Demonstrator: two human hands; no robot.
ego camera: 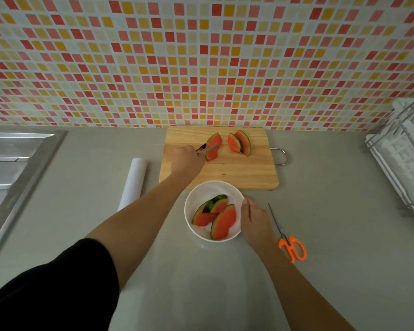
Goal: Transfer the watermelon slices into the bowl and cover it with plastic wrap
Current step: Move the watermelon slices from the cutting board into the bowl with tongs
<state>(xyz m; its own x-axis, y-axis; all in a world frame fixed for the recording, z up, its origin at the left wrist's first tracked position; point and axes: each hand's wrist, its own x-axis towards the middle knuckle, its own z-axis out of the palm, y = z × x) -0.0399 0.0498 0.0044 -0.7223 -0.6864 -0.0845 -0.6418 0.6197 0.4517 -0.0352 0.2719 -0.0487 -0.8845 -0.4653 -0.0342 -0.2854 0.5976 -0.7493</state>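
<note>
The grey desk [320, 235] carried everything, with a steel sink [14, 163] sunk into its left edge and a white dish rack [402, 158] at its right edge. The wooden cutting board [225, 173] lay against the desk's back edge under the tiled wall, and the roll of plastic wrap [133, 185] lay just beside the board's left side, probably parked there within reach for the covering step, which had not begun. The white bowl [196, 199] sat touching the board's near edge, which kept each carry short. The right hand [253, 216] gripped the bowl's right rim, fingers curled over it, apparently to steady it. The left hand [187, 158] reached over the board's left part, closed round the handle of a metal utensil [208, 149] (tongs or a fork, too small to tell) whose tip met the lone slice [213, 146] lying near the board's back edge. A pair of slices [239, 143] leaned together just to its right, also on the board. Three slices [222, 222] already lay overlapping in the bowl, so the transfer seemed about half done. The orange-handled scissors [289, 242] lay on the desk to the right of the bowl, untouched, likely meant for cutting the wrap.
</note>
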